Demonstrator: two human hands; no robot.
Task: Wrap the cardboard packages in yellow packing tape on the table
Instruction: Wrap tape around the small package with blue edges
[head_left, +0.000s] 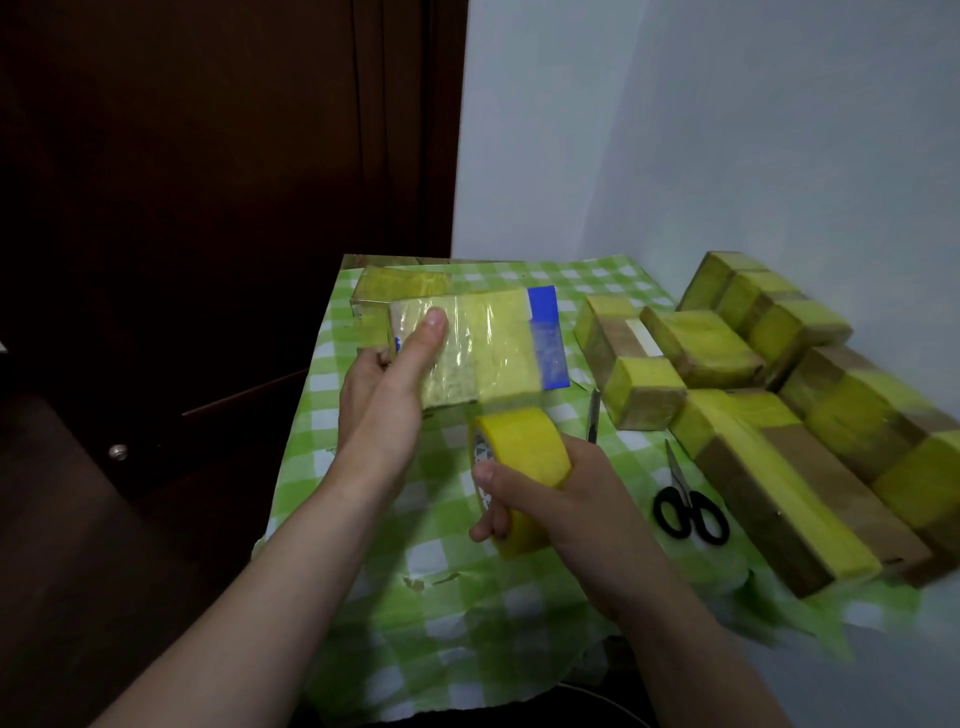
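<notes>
My left hand holds a flat package above the table, thumb pressed on its top face. The package is partly covered in yellow tape and shows a blue strip at its right end. Just below it, my right hand grips a roll of yellow packing tape, fingers through its core. A stretch of tape runs from the roll up to the package's near edge. Another taped package lies behind it at the table's far left.
The table wears a green-and-white checked cloth. Several taped cardboard packages are piled along the right side by the white wall. Black-handled scissors lie between them and my right hand. A slim knife lies near the roll.
</notes>
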